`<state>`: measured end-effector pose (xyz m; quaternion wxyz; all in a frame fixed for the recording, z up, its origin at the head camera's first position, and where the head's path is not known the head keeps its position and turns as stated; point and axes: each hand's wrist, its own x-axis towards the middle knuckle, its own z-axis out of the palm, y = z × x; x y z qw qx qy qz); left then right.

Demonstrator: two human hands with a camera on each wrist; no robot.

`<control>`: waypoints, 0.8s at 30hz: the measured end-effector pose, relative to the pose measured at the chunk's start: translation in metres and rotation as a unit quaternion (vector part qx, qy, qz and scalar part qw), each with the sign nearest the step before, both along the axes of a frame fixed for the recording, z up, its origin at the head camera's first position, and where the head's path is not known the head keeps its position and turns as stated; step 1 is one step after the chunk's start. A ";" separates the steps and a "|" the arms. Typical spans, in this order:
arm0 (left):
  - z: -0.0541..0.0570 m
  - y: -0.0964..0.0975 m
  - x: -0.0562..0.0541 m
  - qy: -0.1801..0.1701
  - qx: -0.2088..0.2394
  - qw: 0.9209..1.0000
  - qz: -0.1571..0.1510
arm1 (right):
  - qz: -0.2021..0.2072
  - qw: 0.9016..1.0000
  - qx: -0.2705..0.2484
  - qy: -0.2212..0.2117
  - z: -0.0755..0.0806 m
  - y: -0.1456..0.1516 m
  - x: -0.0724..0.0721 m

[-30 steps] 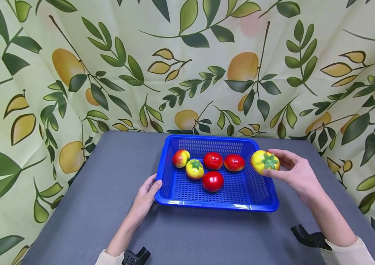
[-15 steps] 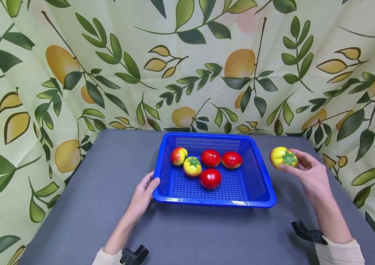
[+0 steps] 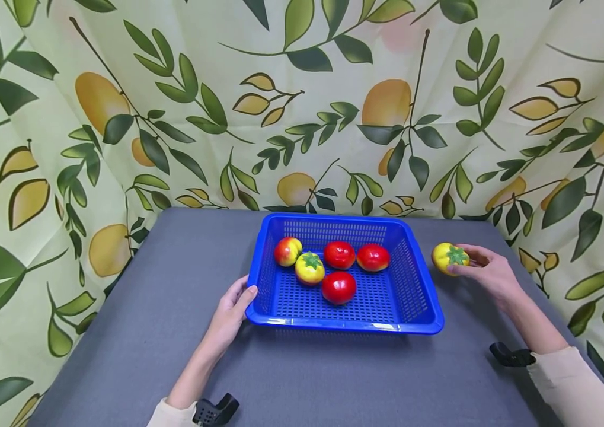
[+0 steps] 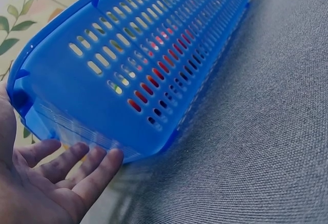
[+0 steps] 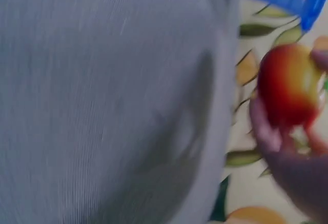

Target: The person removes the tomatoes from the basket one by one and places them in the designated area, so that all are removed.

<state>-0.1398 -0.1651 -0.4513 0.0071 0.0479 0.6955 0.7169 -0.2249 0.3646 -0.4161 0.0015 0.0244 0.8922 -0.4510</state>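
A blue plastic basket [image 3: 280, 320] with slotted walls stands on the table. My left hand [image 3: 229, 311] grips its left rim, thumb over the edge and fingers along the outside, as the left wrist view shows the fingers [image 4: 97, 170] against the outer wall. To the right of the basket, my right hand [image 3: 491, 273] holds a yellow-and-red fruit [image 3: 444, 256] with a green star-shaped top between thumb and fingers. Its red side shows in the right wrist view, where the fruit [image 5: 287, 85] is blurred. Whether it touches the table is unclear.
Several similar fruits lie in the basket: red ones such as the front fruit [image 3: 339, 288], and a yellow one with a green top [image 3: 309, 268]. A grey cloth covers the table [image 3: 334, 379]. A leaf-patterned curtain [image 3: 328, 89] hangs behind and along the sides.
My right hand has carried the yellow-and-red fruit from over the basket's right rim out to the right, then slightly lower. My left hand stays on the basket rim.
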 end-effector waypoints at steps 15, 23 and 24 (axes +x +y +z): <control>-0.001 0.001 0.000 -0.007 0.009 1.000 -0.001 | 0.129 0.990 0.014 -0.058 -0.024 0.017 -0.047; 0.000 0.001 0.001 -0.014 0.015 1.000 -0.001 | 0.139 0.988 0.004 -0.061 -0.024 0.014 -0.051; 0.000 0.001 0.001 -0.012 0.015 1.000 -0.001 | 0.139 0.988 0.004 -0.063 -0.024 0.014 -0.050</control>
